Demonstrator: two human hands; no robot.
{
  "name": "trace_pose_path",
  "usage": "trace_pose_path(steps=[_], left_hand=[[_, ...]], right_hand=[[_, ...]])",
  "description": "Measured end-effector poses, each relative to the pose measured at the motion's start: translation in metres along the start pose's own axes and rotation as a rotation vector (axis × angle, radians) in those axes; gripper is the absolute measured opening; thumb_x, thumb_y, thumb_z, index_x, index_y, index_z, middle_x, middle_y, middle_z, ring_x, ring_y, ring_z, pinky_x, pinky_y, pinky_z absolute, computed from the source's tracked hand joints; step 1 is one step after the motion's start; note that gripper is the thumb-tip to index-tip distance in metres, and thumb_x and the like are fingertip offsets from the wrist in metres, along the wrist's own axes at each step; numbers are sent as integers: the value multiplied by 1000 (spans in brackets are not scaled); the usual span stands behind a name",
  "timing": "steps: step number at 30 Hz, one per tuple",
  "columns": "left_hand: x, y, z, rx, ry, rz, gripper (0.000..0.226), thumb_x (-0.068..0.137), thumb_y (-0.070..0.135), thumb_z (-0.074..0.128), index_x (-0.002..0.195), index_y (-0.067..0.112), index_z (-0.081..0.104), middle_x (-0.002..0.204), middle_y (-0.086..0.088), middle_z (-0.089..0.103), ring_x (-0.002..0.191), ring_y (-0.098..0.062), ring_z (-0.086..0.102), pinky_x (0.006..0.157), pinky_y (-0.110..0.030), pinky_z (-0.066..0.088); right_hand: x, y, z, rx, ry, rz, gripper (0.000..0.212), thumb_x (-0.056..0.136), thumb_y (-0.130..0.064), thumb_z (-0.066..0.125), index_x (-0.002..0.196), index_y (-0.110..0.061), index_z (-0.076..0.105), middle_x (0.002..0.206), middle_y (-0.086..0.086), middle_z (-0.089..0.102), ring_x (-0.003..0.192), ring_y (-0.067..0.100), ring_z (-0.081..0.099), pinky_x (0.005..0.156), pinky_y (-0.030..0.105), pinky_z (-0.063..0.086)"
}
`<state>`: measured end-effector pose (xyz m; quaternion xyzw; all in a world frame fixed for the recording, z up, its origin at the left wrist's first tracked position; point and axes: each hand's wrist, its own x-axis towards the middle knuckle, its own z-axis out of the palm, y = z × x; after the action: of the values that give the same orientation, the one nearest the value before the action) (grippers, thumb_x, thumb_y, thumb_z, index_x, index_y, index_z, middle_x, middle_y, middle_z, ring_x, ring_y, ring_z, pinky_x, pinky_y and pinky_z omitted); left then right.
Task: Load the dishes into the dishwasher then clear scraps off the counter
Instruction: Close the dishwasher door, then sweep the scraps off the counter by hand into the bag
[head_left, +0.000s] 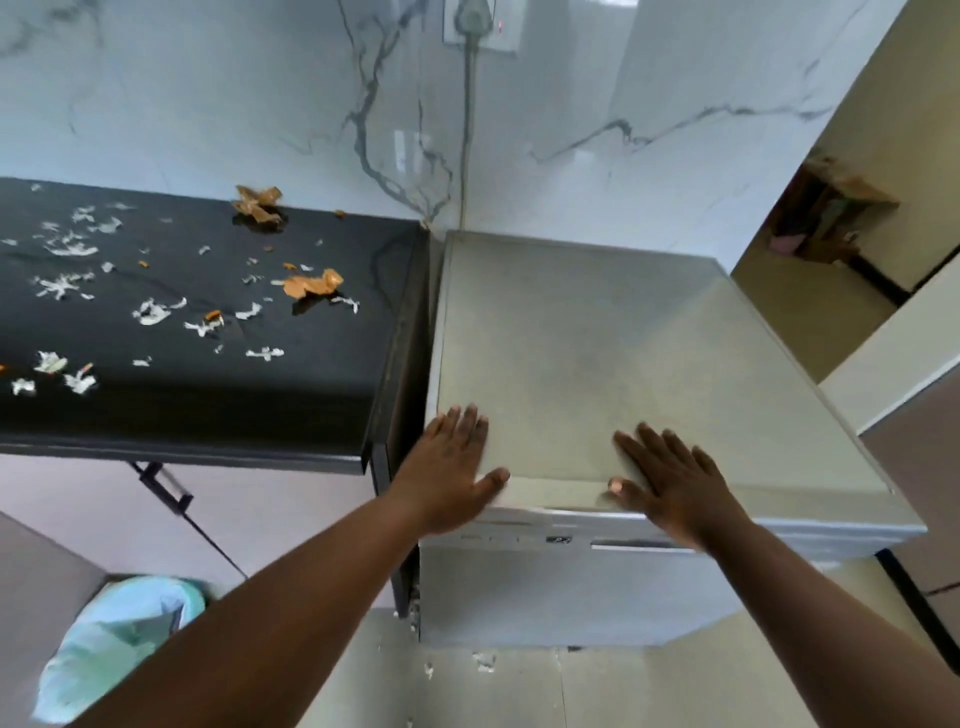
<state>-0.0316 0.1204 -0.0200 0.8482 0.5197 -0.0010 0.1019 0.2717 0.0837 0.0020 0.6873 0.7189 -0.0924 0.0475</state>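
The silver-grey dishwasher (587, 332) stands at the right with its door shut and its flat top bare. My left hand (452, 467) lies flat on the top's front left corner, fingers spread, thumb over the front edge. My right hand (670, 483) rests palm down on the front edge further right, above the door handle (639, 546). Neither hand holds anything. On the black counter (208, 410) to the left lie several white and orange scraps (311, 285), with a brown crumpled scrap (257, 203) by the wall. No dishes are in view.
A bin lined with a pale green bag (124, 639) stands on the floor below the counter at the left. A power cord (467, 130) runs down the marble wall behind the dishwasher. A doorway opens at the right. A few white scraps (483, 661) lie on the floor.
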Motion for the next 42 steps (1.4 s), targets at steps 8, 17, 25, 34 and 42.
trace_pose_path(steps=[8, 17, 25, 34, 42], left_hand=[[1, -14, -6, -14, -76, 69, 86, 91, 70, 15, 151, 14, -12, 158, -7, -19, 143, -18, -22, 120, -37, -6], [3, -40, -32, 73, 28, -17, 98, 80, 77, 2, 152, 11, -7, 160, -7, -13, 146, -19, -17, 115, -34, -17], [-35, -132, -83, 146, 134, -424, 107, 69, 80, -19, 152, 14, -5, 160, -7, -11, 146, -20, -18, 118, -37, -13], [-98, -190, -76, 46, 232, -748, 106, 70, 81, -12, 153, 16, 1, 161, -6, -4, 147, -20, -11, 114, -35, -15], [-127, -269, -93, 40, 253, -648, 107, 68, 82, -11, 153, 16, -3, 160, -6, -10, 147, -21, -14, 114, -35, -15]], right_hand=[[-6, -22, -1, 28, 9, 198, 111, 45, -95, -20, 146, -51, -7, 161, -8, -7, 149, 19, -3, 118, 43, 4], [105, -145, -13, 38, 79, -130, 114, 58, -86, -17, 154, -27, -2, 161, -1, -9, 148, 23, -9, 116, 47, -7], [152, -258, -28, 91, 152, -613, 111, 60, -84, -24, 153, -27, -5, 157, -5, -17, 144, 22, -22, 117, 39, -13], [169, -341, -37, 18, 197, -779, 108, 65, -83, -19, 153, -24, -3, 157, -2, -18, 139, 20, -31, 113, 39, -21], [183, -405, -27, -150, 125, -640, 75, 90, -72, 18, 128, -24, 60, 135, 9, 57, 133, 30, 38, 111, 42, 6]])
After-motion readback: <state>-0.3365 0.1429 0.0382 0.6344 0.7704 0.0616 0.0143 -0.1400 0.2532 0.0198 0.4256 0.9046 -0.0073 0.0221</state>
